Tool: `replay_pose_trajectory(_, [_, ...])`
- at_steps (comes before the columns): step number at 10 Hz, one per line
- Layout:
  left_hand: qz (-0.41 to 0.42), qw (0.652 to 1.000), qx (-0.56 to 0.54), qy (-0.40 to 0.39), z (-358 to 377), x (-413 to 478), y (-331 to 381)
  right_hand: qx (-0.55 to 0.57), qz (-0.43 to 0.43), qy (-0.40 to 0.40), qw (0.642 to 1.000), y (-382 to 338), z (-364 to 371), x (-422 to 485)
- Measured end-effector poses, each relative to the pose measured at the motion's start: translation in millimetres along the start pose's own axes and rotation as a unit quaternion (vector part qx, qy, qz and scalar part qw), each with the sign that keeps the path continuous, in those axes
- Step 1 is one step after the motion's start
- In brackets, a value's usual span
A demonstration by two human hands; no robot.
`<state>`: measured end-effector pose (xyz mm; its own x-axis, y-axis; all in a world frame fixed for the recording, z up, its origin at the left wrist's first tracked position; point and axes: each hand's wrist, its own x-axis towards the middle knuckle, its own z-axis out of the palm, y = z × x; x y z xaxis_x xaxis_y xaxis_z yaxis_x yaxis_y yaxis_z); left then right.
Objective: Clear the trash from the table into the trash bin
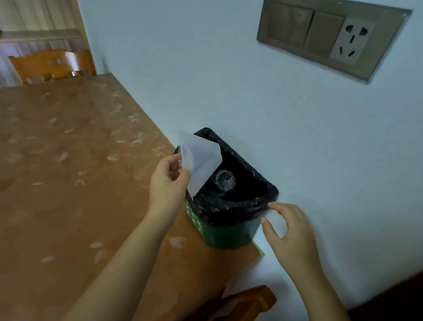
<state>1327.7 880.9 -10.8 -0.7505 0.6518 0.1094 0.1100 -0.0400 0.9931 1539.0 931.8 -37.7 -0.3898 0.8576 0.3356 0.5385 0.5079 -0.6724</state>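
Illegible pale marks on bin (231,234)

A pale wall (196,44) bears a switch-and-socket panel (331,34); wooden chairs (49,65) flank the table (33,171).

Trash bin (231,232) on table (30,185) — against wall (324,123)

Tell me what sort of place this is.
Probably a home dining area. A table under a patterned cover stands against a painted wall with a switch-and-socket plate, wooden chairs sit at it, and a small green bin with a black liner stands on the tabletop.
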Motion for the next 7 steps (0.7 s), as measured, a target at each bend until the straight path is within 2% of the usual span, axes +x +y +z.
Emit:
replay_pose_trajectory(4, [-0.029, 0.989, 0.116, -0.089, 34, 42, -25, -0.017, 0.019, 0.005, 1.0, 0, -13, -22])
replay_pose_trajectory(5, [-0.008, 0.981, 0.155, -0.115, 29, 41, -23, -0.022, 0.023, 0.003, 0.999, -3, -11, -23])
replay_pose_trajectory(7, [0.126, 0.948, 0.271, -0.112, -3, 18, -18, -0.019, 0.009, -0.011, 1.0, -11, 2, -19])
